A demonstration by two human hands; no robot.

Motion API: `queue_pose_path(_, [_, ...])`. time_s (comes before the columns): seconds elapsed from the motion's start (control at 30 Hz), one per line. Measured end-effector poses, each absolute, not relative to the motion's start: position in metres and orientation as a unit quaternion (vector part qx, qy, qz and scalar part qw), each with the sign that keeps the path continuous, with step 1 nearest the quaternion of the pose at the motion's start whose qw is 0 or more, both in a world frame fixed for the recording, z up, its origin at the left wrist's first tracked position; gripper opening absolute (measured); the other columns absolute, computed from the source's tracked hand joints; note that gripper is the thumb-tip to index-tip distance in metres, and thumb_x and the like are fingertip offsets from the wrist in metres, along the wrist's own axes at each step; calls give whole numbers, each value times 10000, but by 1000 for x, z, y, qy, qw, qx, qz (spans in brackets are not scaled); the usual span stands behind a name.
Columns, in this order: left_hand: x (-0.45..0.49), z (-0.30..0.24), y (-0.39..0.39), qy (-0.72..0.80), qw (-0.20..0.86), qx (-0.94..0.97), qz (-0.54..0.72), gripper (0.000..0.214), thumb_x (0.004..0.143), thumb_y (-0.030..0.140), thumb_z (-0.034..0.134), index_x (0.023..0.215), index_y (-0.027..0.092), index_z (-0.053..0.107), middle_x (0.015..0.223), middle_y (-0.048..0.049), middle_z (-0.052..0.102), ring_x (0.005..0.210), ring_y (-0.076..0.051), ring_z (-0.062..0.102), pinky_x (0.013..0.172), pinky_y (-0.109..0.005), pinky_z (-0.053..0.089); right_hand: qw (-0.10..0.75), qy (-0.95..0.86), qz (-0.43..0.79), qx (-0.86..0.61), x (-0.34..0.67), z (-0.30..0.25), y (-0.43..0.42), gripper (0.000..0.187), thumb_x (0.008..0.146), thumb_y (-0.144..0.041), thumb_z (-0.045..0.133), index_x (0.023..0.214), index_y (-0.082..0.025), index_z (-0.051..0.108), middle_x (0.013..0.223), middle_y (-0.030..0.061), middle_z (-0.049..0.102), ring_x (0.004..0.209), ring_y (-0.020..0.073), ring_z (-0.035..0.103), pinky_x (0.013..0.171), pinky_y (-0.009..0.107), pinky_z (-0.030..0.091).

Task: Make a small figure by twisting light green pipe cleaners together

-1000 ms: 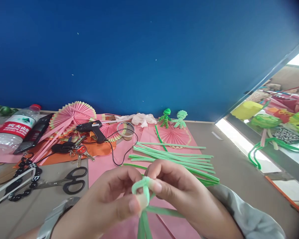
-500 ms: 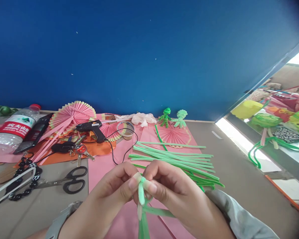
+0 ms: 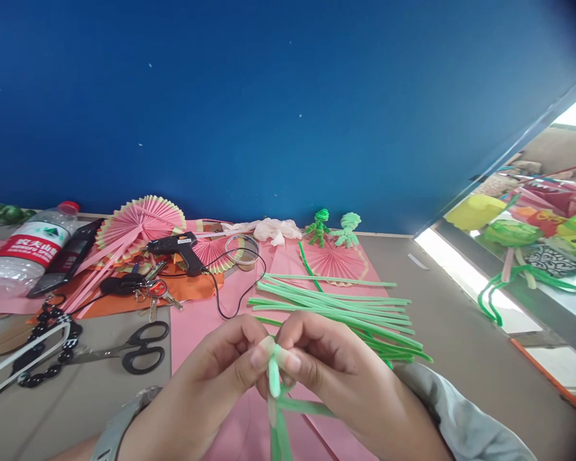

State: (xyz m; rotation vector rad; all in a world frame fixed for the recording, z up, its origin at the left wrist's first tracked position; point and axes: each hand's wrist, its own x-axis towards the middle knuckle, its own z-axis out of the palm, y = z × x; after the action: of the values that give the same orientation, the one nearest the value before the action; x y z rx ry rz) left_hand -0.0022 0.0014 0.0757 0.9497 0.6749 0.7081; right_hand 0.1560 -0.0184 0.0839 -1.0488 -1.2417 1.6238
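Between my two hands is a light green pipe cleaner [image 3: 274, 379], bent into a short folded piece, with longer strands hanging below it and off to the right. My left hand [image 3: 230, 368] pinches it from the left with thumb and fingers. From the other side my right hand [image 3: 319, 365] pinches the same piece, thumb tip close to the left thumb. The fingers partly hide the twisted part. Just beyond the hands, several loose green pipe cleaners [image 3: 336, 304] lie on pink paper [image 3: 235, 416].
To the left lie scissors [image 3: 144, 346], keys [image 3: 158, 289], a black beaded string [image 3: 52, 371] and a bottle [image 3: 33, 246]. A black glue gun [image 3: 177, 246] rests by pink paper fans [image 3: 141, 221]. Two small green pipe-cleaner figures [image 3: 349, 229] stand near the blue wall [image 3: 269, 109].
Both hands keep their pinch on the pipe cleaner. The left thumb has moved up slightly, and the folded piece and hanging strands have shifted a little to the right.
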Motion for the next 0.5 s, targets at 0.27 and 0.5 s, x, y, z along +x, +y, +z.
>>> queue_pose_path(0.27, [-2, 76, 1, 299, 774, 446, 335, 182, 834, 275, 534, 683, 175, 538, 621, 38, 555, 608, -80, 467, 576, -186, 326, 401, -497, 648, -415, 156, 88, -18, 243, 812, -371, 560, 729, -161, 470, 640, -15, 506, 601, 102, 478, 540, 228, 356])
queue_pose_path(0.5, [-7, 78, 3, 297, 782, 430, 340, 185, 814, 347, 542, 707, 196, 552, 672, 27, 549, 661, -105, 456, 611, -207, 344, 407, -528, 621, -413, 159, 107, -19, 199, 849, -299, 516, 735, -139, 542, 681, -4, 512, 633, 86, 479, 570, 200, 380])
